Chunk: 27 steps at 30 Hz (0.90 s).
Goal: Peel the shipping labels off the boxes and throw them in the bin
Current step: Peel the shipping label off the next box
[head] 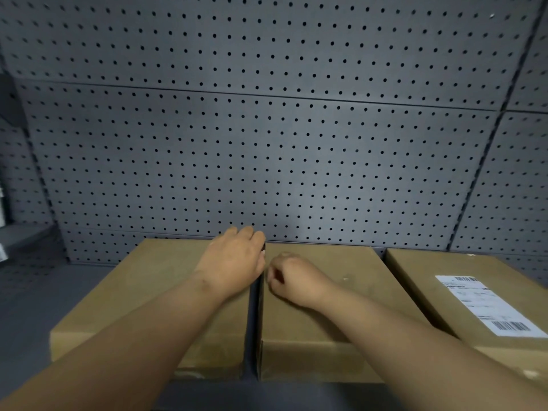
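Observation:
Three brown cardboard boxes stand side by side on a grey shelf. The left box [142, 295] and the middle box [341, 310] show bare tops. On top of the right box [421, 280] is a white shipping label [486, 304] with barcodes. My left hand [234, 262] lies on the far right corner of the left box, its fingers bent down over the far edge by the gap. My right hand [293, 280] rests on the left part of the middle box with its fingers curled in; nothing shows between them. No bin is in view.
A grey pegboard wall [267, 143] rises straight behind the boxes. A narrow dark gap [252, 321] separates the left and middle boxes. Grey shelf surface [35, 307] extends to the left of the boxes.

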### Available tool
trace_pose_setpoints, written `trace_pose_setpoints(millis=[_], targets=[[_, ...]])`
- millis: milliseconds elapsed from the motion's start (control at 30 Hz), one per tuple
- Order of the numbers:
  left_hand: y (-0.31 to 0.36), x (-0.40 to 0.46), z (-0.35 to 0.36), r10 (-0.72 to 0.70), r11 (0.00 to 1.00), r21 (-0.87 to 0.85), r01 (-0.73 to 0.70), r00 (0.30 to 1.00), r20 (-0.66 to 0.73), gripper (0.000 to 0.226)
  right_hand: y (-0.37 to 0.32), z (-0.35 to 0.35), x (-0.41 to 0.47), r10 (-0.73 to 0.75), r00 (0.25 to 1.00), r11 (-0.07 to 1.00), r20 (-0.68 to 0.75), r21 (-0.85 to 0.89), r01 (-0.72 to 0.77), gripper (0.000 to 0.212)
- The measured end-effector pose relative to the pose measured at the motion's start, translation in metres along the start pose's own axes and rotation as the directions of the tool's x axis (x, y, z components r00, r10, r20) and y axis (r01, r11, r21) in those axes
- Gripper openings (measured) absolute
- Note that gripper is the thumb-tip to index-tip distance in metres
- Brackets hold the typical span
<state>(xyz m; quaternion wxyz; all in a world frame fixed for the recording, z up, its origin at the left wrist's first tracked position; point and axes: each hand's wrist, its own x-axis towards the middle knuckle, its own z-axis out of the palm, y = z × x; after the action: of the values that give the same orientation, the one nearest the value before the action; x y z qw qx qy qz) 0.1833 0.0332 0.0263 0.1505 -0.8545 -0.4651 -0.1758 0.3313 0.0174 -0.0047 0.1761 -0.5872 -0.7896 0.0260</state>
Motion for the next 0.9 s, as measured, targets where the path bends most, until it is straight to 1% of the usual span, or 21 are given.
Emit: trace_pose_setpoints(millis=[67, 100, 133, 167, 233, 300, 333, 400, 467, 533, 600, 633, 700, 767, 833, 900], targets=[[0.0, 0.0, 0.0, 0.001, 1.0, -0.007, -0.001, 1.0, -0.012, 0.024, 0.001, -0.006, -0.007, -0.067, 0.996, 0.998, 0.062, 0.015, 0.067, 0.014], [-0.001, -0.001, 0.0, 0.0, 1.0, -0.013, -0.001, 1.0, -0.019, 0.024, 0.007, -0.011, -0.009, -0.068, 0.994, 0.998, 0.083, 0.007, 0.067, 0.014], [-0.002, -0.001, -0.001, 0.001, 1.0, -0.016, -0.001, 1.0, -0.024, 0.024, 0.015, -0.015, -0.011, -0.046, 0.995, 0.999, 0.087, -0.011, 0.047, 0.014], [-0.002, -0.001, -0.001, 0.002, 1.0, -0.016, -0.002, 1.0, -0.026, 0.024, 0.023, -0.018, -0.011, 0.006, 0.997, 1.0, 0.077, -0.031, -0.003, 0.015], [-0.003, -0.002, -0.001, 0.002, 1.0, -0.011, -0.003, 1.0, -0.023, 0.024, 0.034, -0.02, -0.008, 0.122, 0.992, 0.991, 0.023, -0.064, -0.121, 0.019], [-0.003, -0.002, -0.002, 0.0, 1.0, -0.007, 0.0, 1.0, -0.019, 0.024, 0.029, -0.015, -0.004, 0.177, 0.984, 0.98, -0.034, -0.086, -0.179, 0.022], [-0.003, -0.002, -0.002, -0.002, 1.0, -0.005, 0.002, 1.0, -0.02, 0.024, 0.021, -0.011, -0.004, 0.162, 0.986, 0.983, -0.047, -0.083, -0.166, 0.022], [-0.001, -0.002, -0.003, 0.001, 1.0, -0.001, -0.001, 1.0, -0.026, 0.025, 0.002, -0.005, -0.007, 0.07, 0.997, 0.997, -0.034, -0.041, -0.072, 0.02], [0.0, -0.003, -0.004, 0.005, 1.0, 0.0, -0.005, 0.999, -0.032, 0.025, -0.014, -0.005, -0.019, -0.053, 0.998, 0.999, 0.016, 0.005, 0.053, 0.015], [0.0, -0.004, -0.006, 0.004, 1.0, -0.004, -0.004, 0.999, -0.038, 0.025, -0.014, -0.012, -0.033, -0.128, 0.989, 0.992, 0.072, 0.014, 0.127, 0.012], [-0.002, -0.007, -0.007, 0.005, 1.0, -0.005, -0.006, 0.999, -0.038, 0.025, 0.001, -0.02, -0.041, -0.102, 0.989, 0.995, 0.106, -0.002, 0.103, 0.012], [-0.002, -0.008, -0.007, 0.007, 1.0, -0.003, -0.008, 0.999, -0.036, 0.024, 0.011, -0.024, -0.043, -0.051, 0.993, 0.998, 0.102, -0.02, 0.054, 0.013], [-0.003, -0.01, -0.007, 0.008, 1.0, 0.0, -0.008, 0.999, -0.032, 0.024, 0.025, -0.028, -0.044, 0.054, 0.997, 0.997, 0.052, -0.061, -0.051, 0.014], [-0.002, -0.013, -0.008, 0.008, 1.0, 0.0, -0.008, 0.999, -0.034, 0.023, 0.024, -0.027, -0.042, 0.106, 0.994, 0.99, -0.003, -0.088, -0.106, 0.017], [0.001, -0.015, -0.008, 0.011, 1.0, 0.002, -0.011, 0.999, -0.032, 0.024, 0.006, -0.021, -0.044, 0.067, 0.998, 0.994, -0.012, -0.088, -0.068, 0.018], [0.003, -0.016, -0.008, 0.014, 1.0, 0.006, -0.014, 1.0, -0.025, 0.025, -0.015, -0.015, -0.05, -0.036, 0.999, 0.998, 0.023, -0.051, 0.037, 0.017]])
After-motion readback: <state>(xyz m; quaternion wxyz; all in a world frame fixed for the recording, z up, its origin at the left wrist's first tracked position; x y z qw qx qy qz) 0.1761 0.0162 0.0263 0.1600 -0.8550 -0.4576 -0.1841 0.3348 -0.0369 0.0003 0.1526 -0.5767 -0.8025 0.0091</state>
